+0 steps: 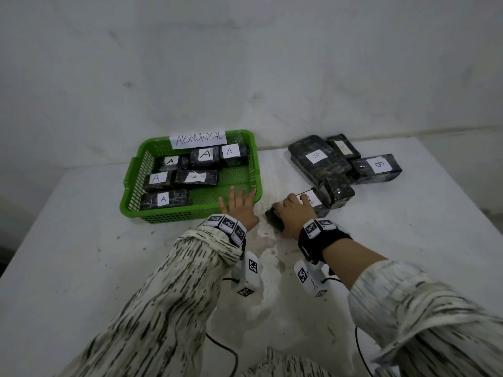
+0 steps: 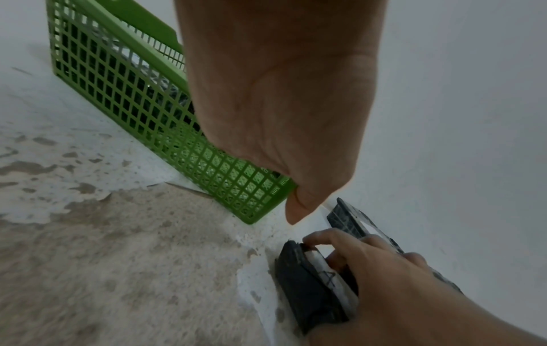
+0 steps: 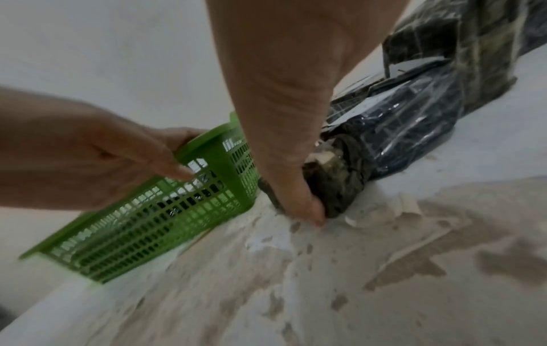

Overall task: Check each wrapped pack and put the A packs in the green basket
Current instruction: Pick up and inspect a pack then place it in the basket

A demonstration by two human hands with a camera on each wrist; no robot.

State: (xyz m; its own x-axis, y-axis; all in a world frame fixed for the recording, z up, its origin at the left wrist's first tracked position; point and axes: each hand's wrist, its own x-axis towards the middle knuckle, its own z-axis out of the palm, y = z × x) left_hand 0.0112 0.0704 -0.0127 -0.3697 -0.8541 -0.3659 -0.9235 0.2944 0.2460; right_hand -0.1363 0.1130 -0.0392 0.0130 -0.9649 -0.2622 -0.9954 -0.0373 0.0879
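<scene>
Nearest, striped knit sleeves [image 1: 168, 303] lead to wrists banded with tagged marker blocks. The tabletop [image 1: 81, 257] is white-painted, its coat flaked to bare brownish patches between the hands. The right hand [image 1: 292, 216] curls round a dark, glossy film-wrapped pack [image 1: 275, 219] with a white paper label, lying on the tabletop just right of the basket's near right corner. The left hand [image 1: 239, 206], fingers spread and straight, rests at that corner of the green basket [image 1: 133, 198], a rectangular plastic lattice. Inside lie six A packs [image 1: 163, 199]. Farther right, B packs [image 1: 377, 167] sit heaped toward the tabletop's far edge.
</scene>
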